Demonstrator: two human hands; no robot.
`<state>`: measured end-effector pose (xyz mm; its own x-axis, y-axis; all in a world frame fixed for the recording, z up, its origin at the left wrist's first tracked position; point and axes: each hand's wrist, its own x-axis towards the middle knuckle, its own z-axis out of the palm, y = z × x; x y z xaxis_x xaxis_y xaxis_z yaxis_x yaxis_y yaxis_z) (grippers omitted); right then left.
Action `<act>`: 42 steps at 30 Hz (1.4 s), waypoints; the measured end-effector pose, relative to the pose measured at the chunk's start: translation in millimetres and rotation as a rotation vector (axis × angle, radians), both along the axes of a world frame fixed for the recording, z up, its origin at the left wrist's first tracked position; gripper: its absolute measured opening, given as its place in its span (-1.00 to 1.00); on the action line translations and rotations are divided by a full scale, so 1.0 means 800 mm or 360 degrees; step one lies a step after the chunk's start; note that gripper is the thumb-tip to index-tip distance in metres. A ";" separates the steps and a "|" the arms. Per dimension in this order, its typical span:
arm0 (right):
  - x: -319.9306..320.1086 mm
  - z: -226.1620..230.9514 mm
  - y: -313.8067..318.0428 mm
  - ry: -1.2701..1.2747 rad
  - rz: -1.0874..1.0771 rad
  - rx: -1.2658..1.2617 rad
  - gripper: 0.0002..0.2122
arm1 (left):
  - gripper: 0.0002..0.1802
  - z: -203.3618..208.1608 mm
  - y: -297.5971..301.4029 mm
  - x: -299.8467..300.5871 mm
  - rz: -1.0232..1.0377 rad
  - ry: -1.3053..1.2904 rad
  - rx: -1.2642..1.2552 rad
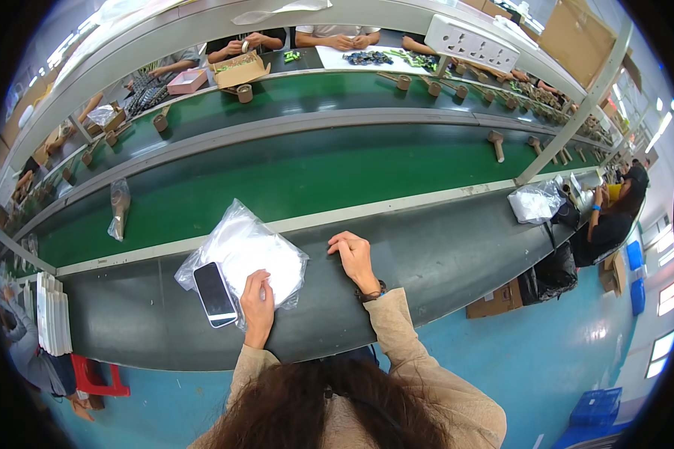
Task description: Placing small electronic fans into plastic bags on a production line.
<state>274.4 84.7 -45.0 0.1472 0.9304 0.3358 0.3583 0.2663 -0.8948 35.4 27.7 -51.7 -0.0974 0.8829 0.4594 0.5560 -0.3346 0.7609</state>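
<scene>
By two hands (259,303) (354,257) lie one phone (215,290), one bag (258,251).

Crumpled clear plastic bag (249,251) with white contents, flat on the dark bench (449,258)

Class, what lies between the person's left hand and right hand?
In the head view, between the left hand and right hand lie part of the white-filled clear bag and a strip of dark tabletop.

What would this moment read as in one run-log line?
left hand: at clear plastic bag, white contents | right hand: over dark workbench, nothing visible held | smartphone: overlapping bag
</scene>
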 end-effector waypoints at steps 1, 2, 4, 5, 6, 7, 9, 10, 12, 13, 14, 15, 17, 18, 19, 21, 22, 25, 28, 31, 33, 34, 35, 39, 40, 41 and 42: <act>0.000 0.001 -0.001 0.0003 0.0004 0.0000 -0.71 | -0.80 0.001 0.000 0.000 0.0001 -0.0006 -0.0008; -0.001 0.001 -0.001 0.0007 0.0009 0.0000 -0.71 | -0.80 0.000 0.000 0.000 0.0001 -0.0005 -0.0007; -0.002 0.002 -0.001 0.0015 0.0019 -0.0013 -0.71 | -0.80 0.000 -0.001 -0.001 0.0008 0.0013 0.0001; -0.003 0.002 -0.002 0.0022 0.0029 -0.0027 -0.71 | -0.80 0.001 -0.002 -0.002 0.0012 0.0018 0.0004; -0.004 0.002 -0.002 0.0028 0.0032 -0.0023 -0.71 | -0.80 0.003 -0.003 -0.003 0.0013 0.0027 0.0012; -0.004 0.000 -0.001 0.0007 0.0030 -0.0018 -0.71 | -0.80 0.001 -0.002 -0.003 0.0006 0.0019 0.0008; -0.003 -0.001 -0.001 -0.0026 0.0021 -0.0021 -0.71 | -0.80 -0.002 0.000 -0.003 -0.0007 -0.0003 0.0000; -0.002 0.002 -0.004 -0.0051 0.0013 -0.0082 -0.72 | -0.80 -0.001 0.000 -0.003 -0.0015 0.0004 0.0008; -0.001 0.003 -0.005 -0.0074 -0.0010 -0.0145 -0.72 | -0.80 -0.002 0.000 -0.003 -0.0012 0.0009 0.0015; -0.003 0.001 -0.003 -0.0065 0.0013 -0.0136 -0.72 | -0.79 -0.002 0.000 -0.005 -0.0006 0.0011 0.0017; -0.006 -0.001 -0.002 -0.0056 0.0033 -0.0127 -0.72 | -0.79 -0.002 0.000 -0.007 -0.0029 0.0015 0.0012; -0.008 -0.002 -0.001 -0.0051 0.0008 -0.0133 -0.72 | -0.79 -0.001 0.000 -0.009 -0.0014 0.0003 0.0001; -0.011 -0.003 0.002 -0.0042 0.0069 0.0006 -0.71 | -0.77 -0.002 0.002 -0.012 0.0013 0.0024 0.0028; -0.011 -0.003 0.001 -0.0039 0.0053 0.0001 -0.71 | -0.77 -0.006 0.002 -0.013 -0.0003 0.0026 0.0023; -0.009 -0.001 0.000 -0.0044 0.0065 -0.0015 -0.71 | -0.77 -0.009 0.002 -0.012 0.0006 0.0026 0.0036; -0.004 -0.001 0.000 -0.0049 0.0077 -0.0035 -0.71 | -0.77 -0.012 0.002 -0.006 0.0015 0.0027 0.0046; -0.001 -0.001 0.000 -0.0052 0.0067 -0.0011 -0.71 | -0.76 -0.009 0.002 -0.003 0.0006 0.0049 0.0069; 0.005 0.000 -0.001 -0.0068 0.0064 0.0000 -0.71 | -0.76 -0.006 0.001 0.004 -0.0001 0.0076 0.0089; 0.005 0.001 -0.001 -0.0093 0.0072 -0.0034 -0.71 | -0.75 0.000 -0.001 0.005 0.0002 0.0140 0.0105; 0.006 -0.001 0.000 -0.0109 0.0088 -0.0053 -0.72 | -0.75 0.004 -0.001 0.006 -0.0018 0.0251 0.0169; 0.005 -0.003 0.001 -0.0111 0.0104 -0.0048 -0.73 | -0.74 0.004 -0.001 0.006 -0.0039 0.0303 0.0219; 0.005 -0.003 0.002 -0.0115 0.0094 -0.0045 -0.74 | -0.74 0.004 -0.001 0.006 -0.0071 0.0314 0.0193; 0.005 -0.004 0.002 -0.0120 0.0085 -0.0042 -0.75 | -0.74 0.003 0.000 0.006 -0.0103 0.0326 0.0168; 0.006 -0.004 0.004 -0.0127 0.0094 -0.0048 -0.76 | -0.75 0.002 0.001 0.008 -0.0149 0.0322 0.0148; 0.007 -0.006 0.004 -0.0133 0.0091 -0.0042 -0.76 | -0.74 0.000 0.002 0.008 -0.0160 0.0330 0.0155; 0.007 -0.008 0.004 -0.0140 0.0088 -0.0037 -0.76 | -0.74 -0.001 0.003 0.008 -0.0170 0.0337 0.0162; 0.009 -0.009 0.005 -0.0141 0.0089 -0.0037 -0.76 | -0.74 -0.001 0.004 0.009 -0.0170 0.0336 0.0161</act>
